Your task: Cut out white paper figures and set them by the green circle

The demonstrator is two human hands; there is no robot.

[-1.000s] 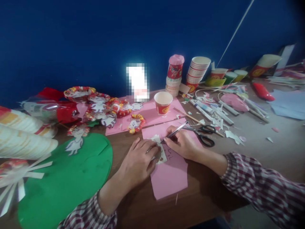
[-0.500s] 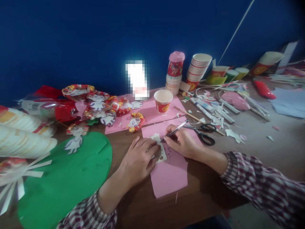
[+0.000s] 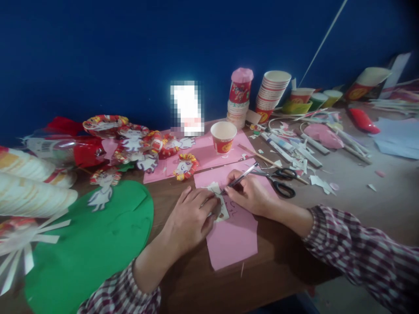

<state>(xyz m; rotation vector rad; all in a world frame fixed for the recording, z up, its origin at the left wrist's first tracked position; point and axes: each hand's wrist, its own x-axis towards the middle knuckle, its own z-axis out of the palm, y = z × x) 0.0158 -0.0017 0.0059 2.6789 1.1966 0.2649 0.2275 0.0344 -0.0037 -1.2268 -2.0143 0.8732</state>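
Observation:
On the brown table lies a sheet of pink paper [image 3: 232, 244] with dark handwriting near its middle. A small white paper piece [image 3: 224, 213] with brown marks rests on it. My left hand [image 3: 193, 213] presses this piece down, fingers bent over its left side and hiding part of it. Between the fingertips of my right hand [image 3: 250, 192] is a pen [image 3: 242, 176], slanted, with its tip at the upper part of the white piece. Black-handled scissors [image 3: 284, 185] lie just right of my right hand. Beyond both hands stands a red-and-white paper cup [image 3: 223, 141].
A green oval sheet [image 3: 108, 244] with a paper figure [image 3: 101, 196] is at left, beside stacked white cups [image 3: 32, 192]. Ring-framed paper figures [image 3: 134, 144] lie behind it. Stacked paper cups [image 3: 273, 93], pens and scraps [image 3: 294, 152], and a red object [image 3: 363, 121] fill the right.
The view has shifted very slightly. The pen has tilted or moved a little at the white piece; my left hand stays in place.

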